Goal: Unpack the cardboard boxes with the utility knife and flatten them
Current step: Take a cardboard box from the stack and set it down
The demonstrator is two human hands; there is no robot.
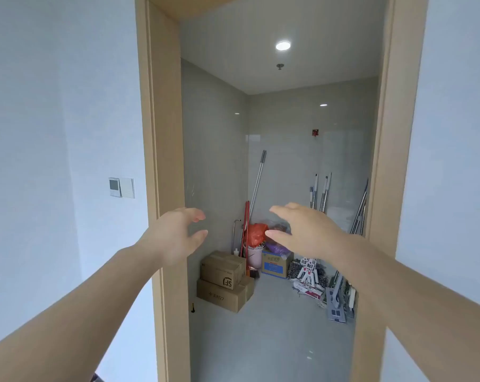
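both arms reach forward at a wood-trimmed doorway into a small grey-tiled storeroom. left hand is raised in front of the left jamb, grip released, fingers loosely spread, holding nothing. right hand is raised inside the opening, grip released too, fingers extended, palm down, holding nothing. the hands are apart, touching nothing.

two brown cardboard boxes sit stacked on the storeroom floor, just inside the doorway against the left wall; the upper one is turned slightly askew on the lower. both look closed. a small dark and yellow object lies on the floor just left of the lower box, too small to identify.

beyond the boxes, toward the back corner: a pink bucket with an orange bag above it, a long-handled mop leaning on the wall, and a blue and white box. right of the boxes, more mops lie and lean along the back and right walls. a wall switch panel sits left of the doorway.
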